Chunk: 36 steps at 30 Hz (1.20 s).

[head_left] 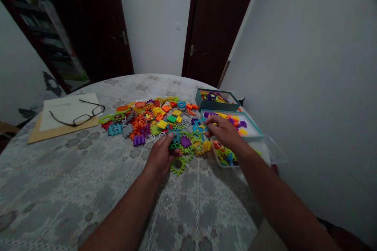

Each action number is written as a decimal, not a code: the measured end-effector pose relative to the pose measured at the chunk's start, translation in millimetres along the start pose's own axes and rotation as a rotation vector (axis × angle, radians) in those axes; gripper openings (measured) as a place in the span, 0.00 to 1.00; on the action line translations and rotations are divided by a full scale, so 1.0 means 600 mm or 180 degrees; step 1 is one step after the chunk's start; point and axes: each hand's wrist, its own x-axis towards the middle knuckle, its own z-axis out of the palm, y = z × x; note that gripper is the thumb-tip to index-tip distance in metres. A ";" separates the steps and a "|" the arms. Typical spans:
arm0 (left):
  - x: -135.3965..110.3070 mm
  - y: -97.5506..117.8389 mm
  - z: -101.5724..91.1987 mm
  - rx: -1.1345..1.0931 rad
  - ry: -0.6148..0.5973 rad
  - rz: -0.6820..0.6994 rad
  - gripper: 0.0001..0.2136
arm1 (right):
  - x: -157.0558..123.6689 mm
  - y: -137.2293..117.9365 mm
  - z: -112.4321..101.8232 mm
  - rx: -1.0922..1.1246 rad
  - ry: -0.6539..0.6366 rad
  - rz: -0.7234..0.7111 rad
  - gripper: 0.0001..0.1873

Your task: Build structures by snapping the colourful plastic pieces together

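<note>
Dark doors [226,27] stand behind a table [88,188] with a patterned cloth; the left hand [160,155] pinches a teal-green plastic piece [176,137] at the near side of a colourful heap [141,121]; the right hand [222,129], fingers curled, is at the left end of a teal-rimmed tray [253,139]; whether it grips anything I cannot tell.

Left hand [160,153] and right hand [225,131], both bare, on bare forearms [132,204] tapering toward the wrists [151,173]
</note>
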 end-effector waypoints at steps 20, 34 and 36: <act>0.002 -0.005 -0.004 0.0081 -0.0401 -0.0005 0.19 | 0.175 0.037 -0.027 0.1100 0.0718 0.0852 0.06; -0.008 -0.004 0.001 0.0856 -0.0757 0.0132 0.19 | -0.033 -0.001 0.102 0.0285 -0.0419 -0.0230 0.18; -0.009 -0.005 0.002 0.0883 -0.0807 0.0115 0.20 | -0.035 0.005 0.100 0.0468 -0.0404 -0.0252 0.18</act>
